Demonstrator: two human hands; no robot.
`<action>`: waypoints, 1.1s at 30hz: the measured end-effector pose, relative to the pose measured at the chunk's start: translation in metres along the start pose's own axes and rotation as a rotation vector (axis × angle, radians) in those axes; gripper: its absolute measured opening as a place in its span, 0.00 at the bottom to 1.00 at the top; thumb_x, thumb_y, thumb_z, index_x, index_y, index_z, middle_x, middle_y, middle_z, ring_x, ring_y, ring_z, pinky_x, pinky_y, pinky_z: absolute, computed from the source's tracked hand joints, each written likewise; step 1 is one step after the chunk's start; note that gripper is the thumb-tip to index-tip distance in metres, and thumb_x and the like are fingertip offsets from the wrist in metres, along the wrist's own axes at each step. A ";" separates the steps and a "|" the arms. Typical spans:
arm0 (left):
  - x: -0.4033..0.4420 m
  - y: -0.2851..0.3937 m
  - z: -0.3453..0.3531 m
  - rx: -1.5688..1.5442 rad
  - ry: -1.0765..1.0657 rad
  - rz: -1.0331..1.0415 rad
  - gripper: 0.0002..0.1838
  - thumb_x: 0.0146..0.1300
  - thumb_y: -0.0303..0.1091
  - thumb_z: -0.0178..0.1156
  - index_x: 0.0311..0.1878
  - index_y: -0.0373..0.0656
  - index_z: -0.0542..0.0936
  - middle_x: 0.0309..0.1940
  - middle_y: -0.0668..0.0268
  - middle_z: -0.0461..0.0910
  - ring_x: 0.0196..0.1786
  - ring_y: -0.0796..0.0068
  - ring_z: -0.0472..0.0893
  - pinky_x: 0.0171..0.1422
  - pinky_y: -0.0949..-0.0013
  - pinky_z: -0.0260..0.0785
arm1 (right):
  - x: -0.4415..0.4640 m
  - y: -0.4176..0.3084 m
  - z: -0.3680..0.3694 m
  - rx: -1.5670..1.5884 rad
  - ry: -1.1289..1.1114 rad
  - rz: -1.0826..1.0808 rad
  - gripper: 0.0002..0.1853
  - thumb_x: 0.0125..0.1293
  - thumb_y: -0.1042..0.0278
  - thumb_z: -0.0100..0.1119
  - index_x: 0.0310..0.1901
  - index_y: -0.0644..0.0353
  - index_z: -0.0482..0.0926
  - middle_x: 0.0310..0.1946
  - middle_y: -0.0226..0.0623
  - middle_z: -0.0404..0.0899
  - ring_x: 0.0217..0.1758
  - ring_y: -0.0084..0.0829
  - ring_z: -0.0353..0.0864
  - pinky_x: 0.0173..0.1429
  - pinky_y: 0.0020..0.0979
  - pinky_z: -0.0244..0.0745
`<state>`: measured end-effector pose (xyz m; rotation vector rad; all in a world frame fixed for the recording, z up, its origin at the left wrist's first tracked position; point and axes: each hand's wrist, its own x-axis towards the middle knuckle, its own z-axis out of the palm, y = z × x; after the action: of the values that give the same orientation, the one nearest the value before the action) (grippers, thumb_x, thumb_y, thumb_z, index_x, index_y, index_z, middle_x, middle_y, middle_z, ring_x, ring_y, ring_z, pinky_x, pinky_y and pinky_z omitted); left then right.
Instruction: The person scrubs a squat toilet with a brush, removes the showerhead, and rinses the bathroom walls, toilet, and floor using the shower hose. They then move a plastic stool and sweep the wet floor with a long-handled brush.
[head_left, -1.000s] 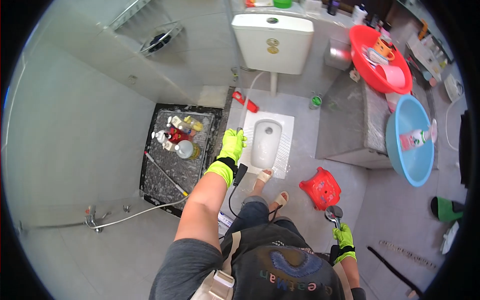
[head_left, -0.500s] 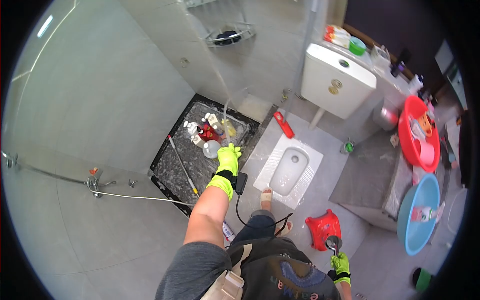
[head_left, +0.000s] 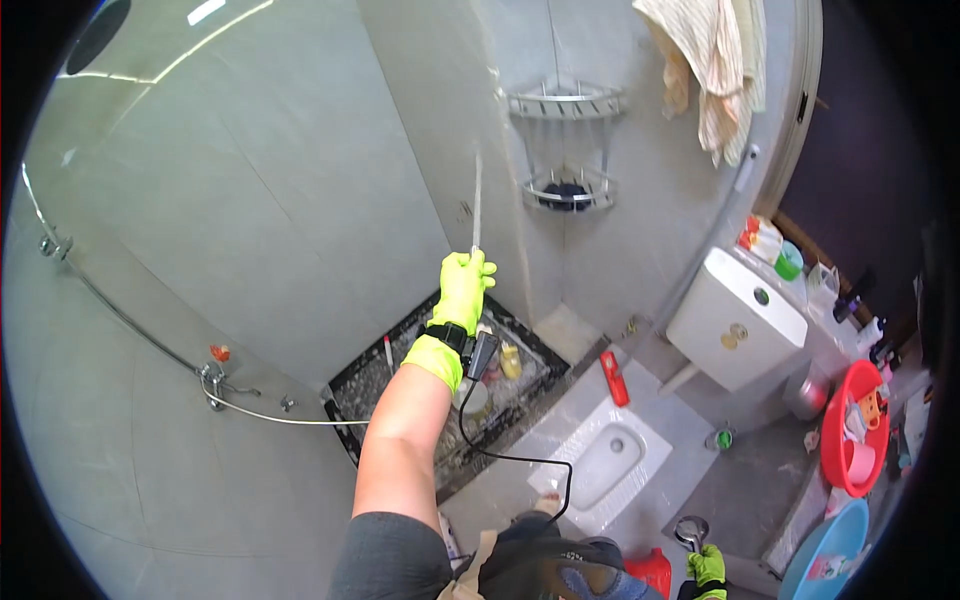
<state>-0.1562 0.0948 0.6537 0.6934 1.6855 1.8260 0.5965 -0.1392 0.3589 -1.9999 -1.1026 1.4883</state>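
Note:
My left hand (head_left: 463, 290), in a bright yellow-green glove, is raised and closed around the lower end of a thin, pale, straight tool (head_left: 477, 205) pointing up at the grey wall; its exact kind is unclear. My right hand (head_left: 708, 567), gloved alike, is low at the right, wrapped round the handle of a chrome shower head (head_left: 690, 531). A white hose (head_left: 290, 421) runs from the wall mixer tap (head_left: 212, 380) behind my left arm. Below my left hand, bottles (head_left: 511, 361) stand on the dark shower floor (head_left: 365, 395), partly hidden by my arm.
A squat toilet (head_left: 609, 452) lies right of the shower floor, with a white cistern (head_left: 738, 318) behind. A red brush-like object (head_left: 614, 378) is beside it. A corner rack (head_left: 568, 105) hangs ahead. Red (head_left: 833, 465) and blue basins (head_left: 808, 560) and a red stool (head_left: 650, 572) are at right.
The view has tilted up, showing more wall and rack. My left hand has risen with the pale tool, now above the shower floor. My right hand still holds the shower head.

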 end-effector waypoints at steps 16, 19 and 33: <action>0.012 0.153 0.017 0.327 -0.116 0.115 0.11 0.68 0.33 0.57 0.37 0.34 0.71 0.24 0.61 0.79 0.20 0.75 0.76 0.27 0.70 0.70 | 0.068 -0.134 0.037 -0.383 -0.219 -0.102 0.20 0.56 0.74 0.69 0.48 0.70 0.74 0.26 0.39 0.80 0.23 0.31 0.80 0.27 0.30 0.77; 0.011 0.171 0.032 0.388 -0.052 0.160 0.10 0.67 0.32 0.57 0.36 0.34 0.70 0.22 0.63 0.77 0.19 0.75 0.75 0.23 0.69 0.70 | 0.080 -0.118 0.029 -0.437 -0.211 -0.139 0.13 0.58 0.70 0.65 0.44 0.64 0.76 0.24 0.39 0.76 0.23 0.34 0.75 0.28 0.34 0.71; -0.015 0.288 0.148 0.124 0.060 0.545 0.09 0.67 0.31 0.57 0.35 0.36 0.69 0.23 0.60 0.77 0.19 0.75 0.74 0.23 0.70 0.69 | 0.073 -0.113 -0.026 -0.215 -0.206 -0.038 0.15 0.61 0.73 0.61 0.49 0.60 0.74 0.21 0.35 0.73 0.19 0.29 0.69 0.22 0.32 0.64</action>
<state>-0.0571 0.1732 0.9522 1.2608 1.7781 2.1249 0.5902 -0.0101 0.4049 -1.9827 -1.4321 1.6456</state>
